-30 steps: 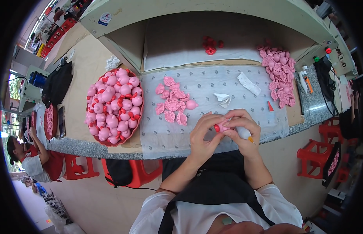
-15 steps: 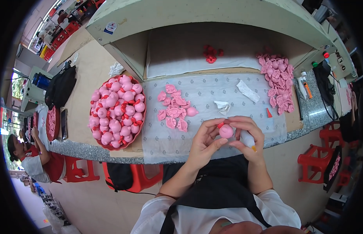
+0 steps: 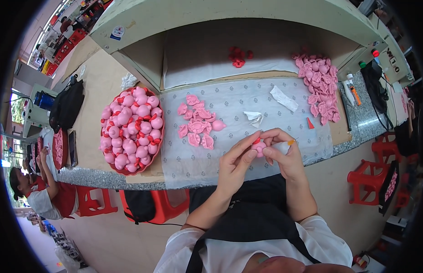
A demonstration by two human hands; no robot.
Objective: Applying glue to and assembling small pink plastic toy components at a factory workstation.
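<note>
Between my two hands is a small pink figure (image 3: pixel 258 148) with a red piece at its top, partly hidden by fingers. My left hand (image 3: pixel 237 160) grips its left side with thumb and fingers. From the other side, the fingertips of my right hand (image 3: pixel 286 157) press against the figure. A small white bottle (image 3: pixel 280 147) with a yellow tip is also tucked in my right hand, its tip toward the upper right. Just left of my hands, several pink petal-like pieces (image 3: pixel 200 127) and a rounder pink piece (image 3: pixel 218 125) lie on the patterned paper sheet (image 3: pixel 238 95).
A red basket (image 3: pixel 162 136) heaped with pink-and-red figures stands at left. Pink pieces (image 3: pixel 322 82) are piled at right, near a marker-like tube (image 3: pixel 355 93). Red parts (image 3: pixel 237 57) lie under the shelf (image 3: pixel 238 11). Crumpled tissue (image 3: pixel 253 118) lies ahead. A co-worker (image 3: pixel 47 193) sits far left.
The bottle in my right hand has swung round, its yellow tip going from pointing down to pointing up and right. My right fingertips now press on the pink figure. The view has shifted slightly.
</note>
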